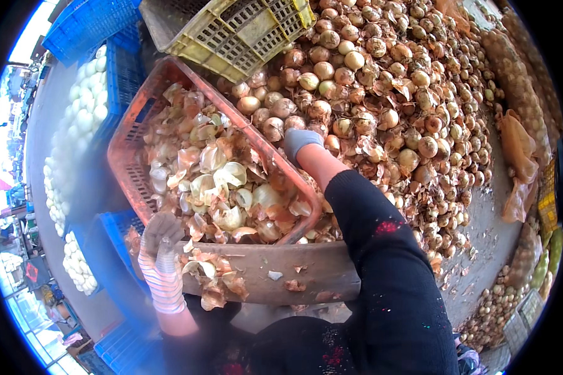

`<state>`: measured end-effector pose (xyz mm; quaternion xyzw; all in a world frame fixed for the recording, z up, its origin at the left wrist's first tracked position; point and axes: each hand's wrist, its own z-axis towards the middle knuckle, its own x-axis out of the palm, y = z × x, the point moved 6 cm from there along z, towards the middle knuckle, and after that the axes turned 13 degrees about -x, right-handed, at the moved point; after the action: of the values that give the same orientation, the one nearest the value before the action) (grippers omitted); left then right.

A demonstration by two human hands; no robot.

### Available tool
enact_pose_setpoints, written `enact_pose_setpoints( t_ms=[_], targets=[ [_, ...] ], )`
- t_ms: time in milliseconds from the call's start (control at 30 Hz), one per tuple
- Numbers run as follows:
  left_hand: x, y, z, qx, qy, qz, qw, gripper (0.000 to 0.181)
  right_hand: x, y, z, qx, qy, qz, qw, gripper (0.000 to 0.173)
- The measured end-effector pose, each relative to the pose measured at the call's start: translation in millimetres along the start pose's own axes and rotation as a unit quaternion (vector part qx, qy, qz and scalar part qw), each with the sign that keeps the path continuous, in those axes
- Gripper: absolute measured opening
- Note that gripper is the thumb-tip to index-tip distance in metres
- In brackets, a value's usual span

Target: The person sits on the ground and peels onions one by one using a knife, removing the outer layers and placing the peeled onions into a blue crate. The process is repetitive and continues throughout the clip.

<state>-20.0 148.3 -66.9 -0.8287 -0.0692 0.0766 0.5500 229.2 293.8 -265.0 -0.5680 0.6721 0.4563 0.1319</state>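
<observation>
My right hand (302, 142), in a grey glove, reaches over the orange crate's far rim into a pile of unpeeled onions (354, 119). Its fingers are hidden against the onions, so whether it grips one cannot be seen. My left hand (162, 251) wears a striped glove with dirt-brown fingers. It is beside the near left corner of the orange plastic crate (258, 131), and I cannot tell whether its bent fingers hold anything. Loose onion skins (206, 173) fill the crate. More skins (216, 276) lie on the wooden board (281, 267) before me.
A tilted yellow plastic crate (239, 40) stands behind the orange one. On the left, peeled white onions (91, 89) fill blue crates (122, 79). Full net sacks (521, 89) and an orange net bag (518, 164) line the right side.
</observation>
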Motion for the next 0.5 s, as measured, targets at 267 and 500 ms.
enact_pose_setpoints(
  t_ms=[267, 500],
  targets=[
    [-11, -3, -14, 0.016, 0.006, -0.016, 1.0, 0.043, -84, -2, -74, 0.021, -0.046, 0.144, 0.988, 0.026],
    [10, -29, -46, 0.104, 0.089, 0.061, 0.989, 0.082, -154, 93, -240, -0.193, -0.072, 0.137, 0.969, 0.013]
  ],
)
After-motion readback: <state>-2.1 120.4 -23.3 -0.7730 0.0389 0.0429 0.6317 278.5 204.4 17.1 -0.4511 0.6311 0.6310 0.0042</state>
